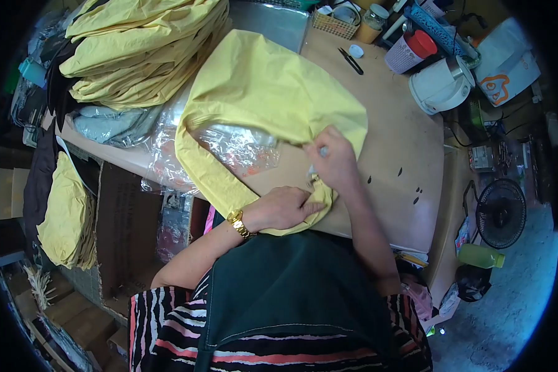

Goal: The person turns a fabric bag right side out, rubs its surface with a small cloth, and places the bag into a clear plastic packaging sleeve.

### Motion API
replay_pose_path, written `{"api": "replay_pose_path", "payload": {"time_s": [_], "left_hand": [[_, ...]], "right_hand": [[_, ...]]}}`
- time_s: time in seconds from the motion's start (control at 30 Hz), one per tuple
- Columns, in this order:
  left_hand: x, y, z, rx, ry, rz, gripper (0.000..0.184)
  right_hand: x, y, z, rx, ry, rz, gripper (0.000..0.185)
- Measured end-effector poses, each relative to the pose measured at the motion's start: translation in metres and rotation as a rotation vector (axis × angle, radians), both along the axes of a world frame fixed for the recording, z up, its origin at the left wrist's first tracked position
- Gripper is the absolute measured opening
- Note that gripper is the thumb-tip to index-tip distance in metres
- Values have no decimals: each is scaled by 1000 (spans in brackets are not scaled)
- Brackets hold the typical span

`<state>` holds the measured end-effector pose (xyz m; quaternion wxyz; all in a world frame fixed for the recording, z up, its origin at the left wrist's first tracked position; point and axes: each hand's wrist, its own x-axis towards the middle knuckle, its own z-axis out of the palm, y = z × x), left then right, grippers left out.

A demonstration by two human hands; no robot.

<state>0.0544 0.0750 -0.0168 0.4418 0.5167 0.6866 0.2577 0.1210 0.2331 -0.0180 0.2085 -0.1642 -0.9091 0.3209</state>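
At the left, a bundle of yellow cloth (64, 217) hangs beside the table (403, 155), and a tall pile of folded yellow cloth (146, 53) stands at the table's far left corner, with clear plastic bags (167, 162) near it. In the middle lies the yellow piece (273, 84), its wide part slanting lengthwise from far left to nearer right; from its left end a narrow band runs diagonally towards the person, bending right at the table's near edge to make an open loop. The left hand (280, 208) lies palm down on that bend, thumb pressing the cloth. Farther right, the right hand (333, 158) is curled tight around a small grey thing (323, 150), too blurred to name, at the loop's right side. Beyond are black tweezers (351, 61) and a white kettle (437, 87)
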Motion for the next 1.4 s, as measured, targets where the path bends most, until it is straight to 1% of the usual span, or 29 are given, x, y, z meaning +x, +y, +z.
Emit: {"api": "replay_pose_path", "payload": {"time_s": [0.03, 0.1, 0.13, 0.2, 0.23, 0.27, 0.33, 0.47, 0.53, 0.57, 0.63, 0.67, 0.7, 0.73, 0.77, 0.8, 0.9, 0.93, 1.0, 1.03, 1.1, 1.13, 1.2, 1.23, 1.27, 1.3, 1.33, 1.37, 1.4], "left_hand": [[2, 3, -4, 6, 0, 6, 45], [5, 9, -10, 114, -616, 405, 48], [6, 9, -10, 124, -618, 412, 48], [8, 6, -7, 227, -918, 521, 37], [6, 1, 0, 212, -770, 505, 31], [6, -3, -2, 213, -770, 508, 31], [9, -8, -11, 259, -562, 511, 28], [15, -10, -41, 355, -568, 463, 26], [12, -8, -36, 445, -548, 401, 23], [9, -6, -30, 444, -551, 397, 23], [2, -1, -14, 128, -1067, 554, 22], [3, 0, -15, 127, -1067, 556, 22], [3, 2, -15, 149, -1084, 591, 22], [4, 2, -17, 168, -1102, 625, 22], [3, 0, -26, 198, -991, 557, 23], [3, 0, -24, 197, -992, 559, 23], [7, 1, -19, 256, -938, 579, 21], [10, 2, -22, 319, -875, 595, 20], [13, 1, -25, 378, -809, 605, 20], [14, -1, -26, 369, -767, 619, 17], [15, 1, -36, 369, -724, 644, 16], [17, 2, -46, 416, -649, 647, 15], [20, 3, -54, 468, -571, 647, 14], [24, 0, -54, 514, -462, 595, 13], [26, -1, -53, 560, -354, 541, 11], [25, -1, -49, 562, -354, 540, 11], [23, -1, -42, 493, -522, 589, 12], [23, -1, -39, 419, -691, 639, 13], [22, 0, -41, 425, -689, 644, 13]], "right_hand": [[-4, 3, 2, 6, 0, 6, 20], [-12, 9, 5, -508, 256, -190, 22], [-15, 10, 5, -501, 254, -180, 22], [-20, 12, -3, -854, 490, -264, 24], [-21, 13, -11, -853, 490, -260, 24], [-20, 14, -21, -777, 465, -247, 22], [-17, 13, -36, -703, 434, -234, 21], [-15, 12, -41, -661, 361, -216, 21], [-11, 12, -26, -633, 323, -211, 21], [-8, 12, -16, -684, 243, -232, 17], [1, 9, 2, -738, 160, -254, 12], [9, 6, 10, -661, 264, -197, 5], [16, 2, 17, -581, 366, -138, 8], [23, -2, 23, -583, 363, -138, 8], [31, -5, 28, -717, 384, -163, 13], [37, -9, 32, -850, 404, -188, 18], [49, -26, 35, -938, 230, -120, 20], [46, -29, 31, -939, 231, -121, 20], [38, -36, 11, -15, 46, -80, 16], [37, -36, -3, -17, 46, -84, 16], [32, -31, -31, -494, 203, -93, 12], [31, -30, -34, -497, 200, -93, 12], [29, -22, -37, -446, 126, -250, 15], [26, -16, -38, -445, 127, -253, 15], [22, -9, -38, -454, 60, -347, 14], [20, -6, -33, -461, -6, -438, 16], [22, -4, -25, -460, -3, -439, 16], [28, -3, -14, -708, 113, -406, 13], [29, -3, -6, -952, 230, -359, 14]]}}
